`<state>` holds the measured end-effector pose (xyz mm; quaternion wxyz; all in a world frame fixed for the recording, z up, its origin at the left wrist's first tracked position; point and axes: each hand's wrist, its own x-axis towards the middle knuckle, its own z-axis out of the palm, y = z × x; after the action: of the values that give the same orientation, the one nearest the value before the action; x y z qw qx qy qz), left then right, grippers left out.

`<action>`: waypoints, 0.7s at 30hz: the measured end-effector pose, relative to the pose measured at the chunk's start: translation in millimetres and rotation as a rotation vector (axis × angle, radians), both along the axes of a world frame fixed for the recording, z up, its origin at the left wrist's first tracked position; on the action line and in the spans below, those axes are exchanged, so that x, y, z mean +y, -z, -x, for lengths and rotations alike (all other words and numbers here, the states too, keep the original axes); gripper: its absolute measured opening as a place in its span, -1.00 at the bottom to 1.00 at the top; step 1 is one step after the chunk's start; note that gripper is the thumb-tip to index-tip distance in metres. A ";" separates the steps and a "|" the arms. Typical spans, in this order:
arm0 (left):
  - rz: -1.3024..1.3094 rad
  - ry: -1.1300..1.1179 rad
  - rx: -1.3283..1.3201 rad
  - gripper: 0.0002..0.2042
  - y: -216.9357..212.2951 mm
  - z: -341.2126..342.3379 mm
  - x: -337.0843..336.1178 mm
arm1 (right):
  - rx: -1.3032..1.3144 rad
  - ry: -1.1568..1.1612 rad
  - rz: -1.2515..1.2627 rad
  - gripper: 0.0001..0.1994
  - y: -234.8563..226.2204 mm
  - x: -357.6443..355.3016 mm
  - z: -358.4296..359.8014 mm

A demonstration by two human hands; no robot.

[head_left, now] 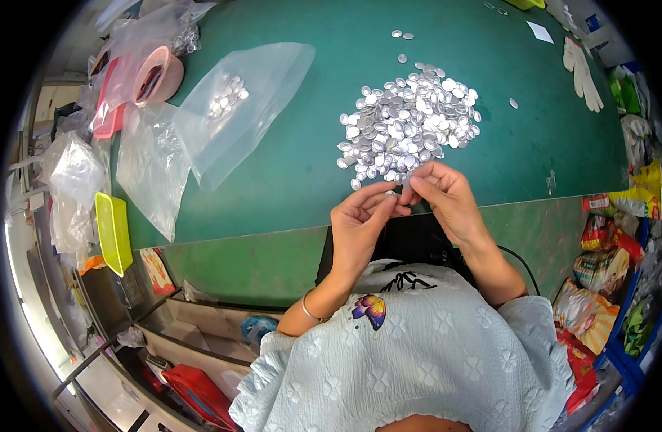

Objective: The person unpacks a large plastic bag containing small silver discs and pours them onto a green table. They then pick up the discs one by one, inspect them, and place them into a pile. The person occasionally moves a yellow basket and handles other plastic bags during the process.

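A small silvery disc (390,193) sits pinched between the fingertips of both hands, right at the near edge of the green surface (309,165). The left hand (360,223) grips it with thumb and forefinger; the right hand (446,198) meets it from the other side, fingers curled in. Just beyond lies a heap of discs (406,126), shiny, flat and oval, a few strays scattered past it. To the left, well apart, a clear plastic bag (237,108) holds more discs, with other crumpled bags (151,165) beside it. A pink tape roll (158,75) and a white glove (582,72) lie at the far sides.
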<state>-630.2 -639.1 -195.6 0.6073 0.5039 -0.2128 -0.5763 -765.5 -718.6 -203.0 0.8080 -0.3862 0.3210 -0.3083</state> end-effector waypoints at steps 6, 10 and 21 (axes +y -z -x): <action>0.020 -0.014 -0.019 -0.81 -4.3 1.6 -1.0 | 0.094 0.057 0.062 -0.91 -0.5 8.3 -5.3; 0.011 0.015 0.014 -0.87 7.5 -4.0 -3.0 | 0.263 -0.013 0.389 -0.93 5.6 8.4 -6.5; -0.146 -0.065 0.236 -0.81 9.3 -12.1 -6.4 | 0.912 0.106 1.337 -0.82 26.5 -38.9 -30.9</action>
<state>-618.1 -645.5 -204.8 0.6079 0.4822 -0.0809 -0.6256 -734.6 -757.4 -229.5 0.1803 -0.8593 0.3845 -0.2849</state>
